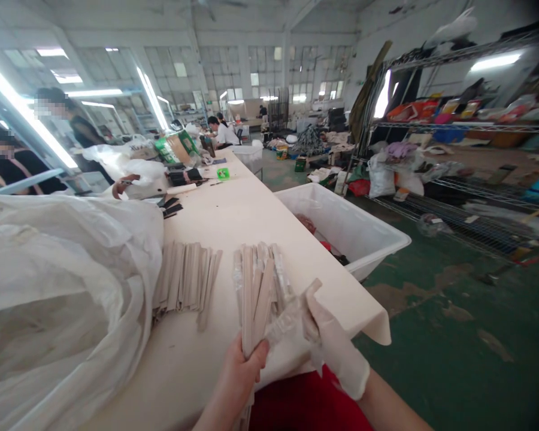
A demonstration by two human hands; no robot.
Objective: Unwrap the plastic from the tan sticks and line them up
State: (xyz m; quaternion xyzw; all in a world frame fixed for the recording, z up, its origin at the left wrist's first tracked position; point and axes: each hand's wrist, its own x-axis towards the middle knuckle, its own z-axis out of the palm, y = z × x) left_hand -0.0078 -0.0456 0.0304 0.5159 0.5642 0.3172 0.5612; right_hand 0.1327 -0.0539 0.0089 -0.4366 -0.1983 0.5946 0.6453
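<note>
My left hand (245,368), bare, is closed around a few long, flat beige strips (248,299) that stand up from the fist. A white glove covers my right hand (331,332), which is closed on a crinkled clear plastic bag (291,317); a short beige end sticks up by its fingers, and I cannot tell if it is a strip in the bag. Just beyond my left hand lie several plastic-wrapped strips (278,269) on the table. Left of them, a row of loose beige strips (186,275) rests side by side.
A large white sack (130,239) bulges over the left of the cream-covered table (233,209). Beside the table's right edge stands a white plastic tub (368,230) with cloth inside. Wire shelves (413,209) line the right. Other people work beyond the table and at left.
</note>
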